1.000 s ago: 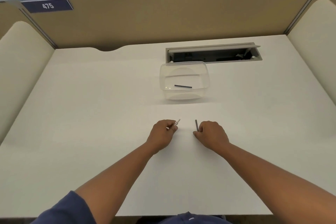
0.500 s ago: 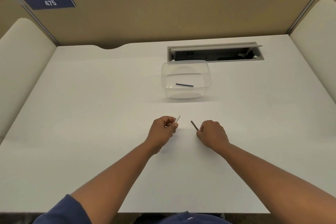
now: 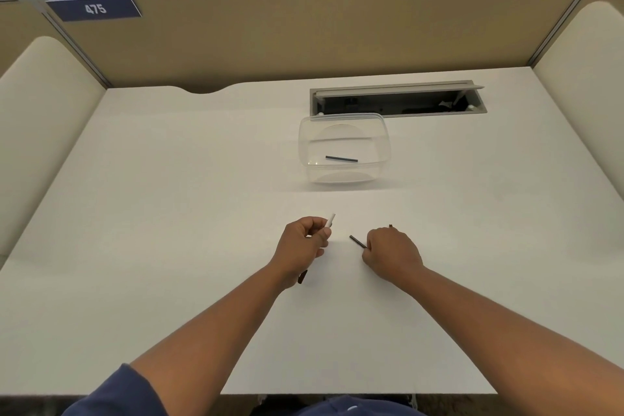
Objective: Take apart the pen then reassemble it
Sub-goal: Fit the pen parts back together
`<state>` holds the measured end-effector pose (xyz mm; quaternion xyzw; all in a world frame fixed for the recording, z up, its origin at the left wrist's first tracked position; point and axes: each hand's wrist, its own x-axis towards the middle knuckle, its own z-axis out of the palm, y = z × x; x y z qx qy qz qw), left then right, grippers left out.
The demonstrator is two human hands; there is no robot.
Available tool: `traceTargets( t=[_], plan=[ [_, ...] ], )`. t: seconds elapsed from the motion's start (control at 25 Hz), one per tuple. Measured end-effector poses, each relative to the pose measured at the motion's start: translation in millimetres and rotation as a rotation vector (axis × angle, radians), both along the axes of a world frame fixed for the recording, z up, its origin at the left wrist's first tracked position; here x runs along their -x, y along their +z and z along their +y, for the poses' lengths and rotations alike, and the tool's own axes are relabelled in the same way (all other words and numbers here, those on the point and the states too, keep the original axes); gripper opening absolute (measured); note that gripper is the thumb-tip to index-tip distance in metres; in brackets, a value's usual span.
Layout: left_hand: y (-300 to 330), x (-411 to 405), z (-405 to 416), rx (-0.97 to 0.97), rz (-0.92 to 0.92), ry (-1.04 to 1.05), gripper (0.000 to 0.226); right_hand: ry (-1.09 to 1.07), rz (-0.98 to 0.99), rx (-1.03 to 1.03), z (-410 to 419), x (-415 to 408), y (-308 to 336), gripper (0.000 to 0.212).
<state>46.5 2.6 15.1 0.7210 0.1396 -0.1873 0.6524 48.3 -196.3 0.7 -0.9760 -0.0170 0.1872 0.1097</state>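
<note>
My left hand (image 3: 304, 248) is closed around a pen part whose white end (image 3: 330, 221) sticks out past my fingers and whose dark end (image 3: 301, 277) shows below my palm. My right hand (image 3: 391, 253) grips a thin dark pen piece (image 3: 358, 242), its tip pointing up and left toward the left hand; a small dark bit (image 3: 390, 226) shows above the knuckles. The two hands are a short gap apart, low over the white desk (image 3: 169, 246). A clear plastic container (image 3: 344, 149) beyond them holds one dark pen piece (image 3: 341, 159).
An open cable tray (image 3: 398, 100) is recessed into the desk behind the container. Tan partition walls (image 3: 304, 27) enclose the back, padded cream panels the sides. A "475" sign (image 3: 94, 8) hangs at the upper left.
The right hand tilted its dark piece from upright to pointing up-left. The left hand lifted slightly, and the white end rose with it. A dark end now shows below the left palm.
</note>
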Motion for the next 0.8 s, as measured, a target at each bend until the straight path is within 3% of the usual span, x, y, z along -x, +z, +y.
traceTargets(
  t=[0.12,0.32,0.56,0.64,0.8],
  plan=[
    [0.5,0.6,-0.4,-0.017,-0.021,-0.011,0.01,-0.123,-0.025,-0.189,-0.5,2.8,3.9,0.012],
    [3.3,1.4,-0.1,-0.032,-0.047,-0.037,0.011,-0.518,-0.04,-0.828,3.1,-1.1,32.3,0.003],
    [6.4,2.5,-2.8,-0.071,-0.098,-0.061,0.01,-0.756,0.07,-1.459,5.7,-11.9,68.6,0.014],
    [8.8,3.0,-4.1,-0.073,-0.118,-0.069,0.01,-0.775,0.089,-1.54,7.0,-12.6,73.2,0.013],
    [14.7,4.0,-6.0,-0.066,-0.126,-0.075,0.01,-0.726,0.081,-1.491,10.1,-10.7,73.5,0.009]
  ],
)
